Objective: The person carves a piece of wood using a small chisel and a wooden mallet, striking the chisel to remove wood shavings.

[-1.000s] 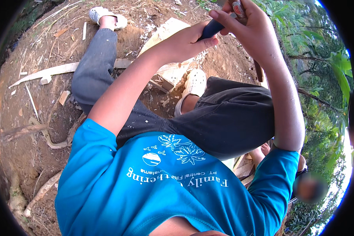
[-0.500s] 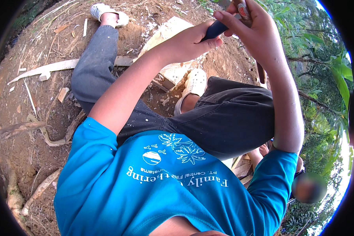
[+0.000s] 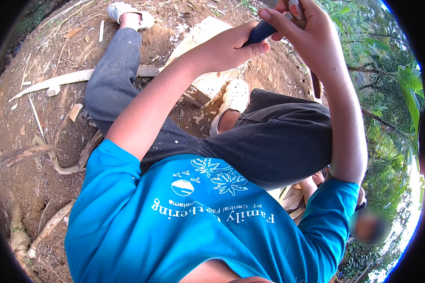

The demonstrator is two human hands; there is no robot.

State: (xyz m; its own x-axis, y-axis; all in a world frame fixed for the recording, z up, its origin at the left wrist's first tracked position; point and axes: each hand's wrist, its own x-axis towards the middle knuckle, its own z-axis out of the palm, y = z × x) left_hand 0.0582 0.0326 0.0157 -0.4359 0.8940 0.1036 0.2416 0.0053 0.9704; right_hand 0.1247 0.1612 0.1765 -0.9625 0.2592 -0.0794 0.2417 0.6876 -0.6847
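Note:
My left hand (image 3: 236, 46) is closed round the dark blue handle (image 3: 261, 32) of a tool at the top of the view. A bit of grey metal shows beyond it, and the rest is cut off by the frame. Close beside it, my right hand (image 3: 303, 29) is wrapped round a brown wooden handle (image 3: 296, 9) with a red and white label. Its far end lies outside the picture. Below the right wrist, a dark brown wooden piece (image 3: 315, 85) shows partly behind the forearm; I cannot tell whether it belongs to that handle.
Between my outstretched legs lies a pale wooden block (image 3: 203, 87) amid shavings. A long, curved wood strip (image 3: 56, 86) passes by my left leg. Roots (image 3: 47, 228) cross the soil at lower left. Another person (image 3: 309, 186) sits at right, near green plants (image 3: 406, 94).
Both hands stay closed on their handles, close together, with only a slight shift. The whole view has moved a little, and less of the metal beyond the blue handle shows.

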